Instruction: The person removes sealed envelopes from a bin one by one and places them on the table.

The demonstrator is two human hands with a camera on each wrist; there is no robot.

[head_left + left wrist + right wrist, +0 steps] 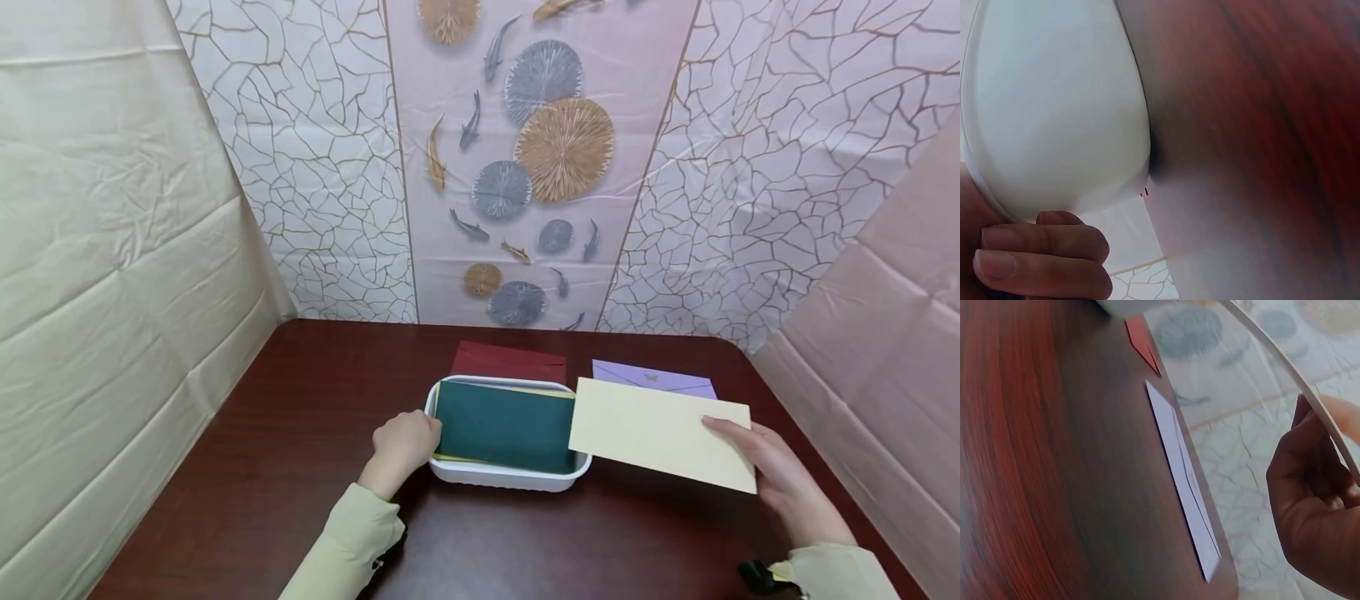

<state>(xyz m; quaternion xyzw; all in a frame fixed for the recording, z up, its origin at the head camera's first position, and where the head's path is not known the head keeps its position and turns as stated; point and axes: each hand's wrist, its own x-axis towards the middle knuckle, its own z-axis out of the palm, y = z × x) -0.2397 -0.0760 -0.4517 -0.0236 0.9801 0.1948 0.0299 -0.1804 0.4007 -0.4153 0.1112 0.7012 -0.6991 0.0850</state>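
A plain cream envelope (660, 432) is pinched at its right end by the right hand (780, 475), thumb on top and fingers beneath, and is held above the table (300, 467), its left end over the right rim of the white tray (510, 479). No writing can be read on it. The tray's left end is gripped by the left hand (401, 446), fingers curled at the rim. A dark green envelope (504, 425) lies in the tray. Behind, a dark red envelope (508, 362) and a lilac envelope (651, 379) lie flat on the table.
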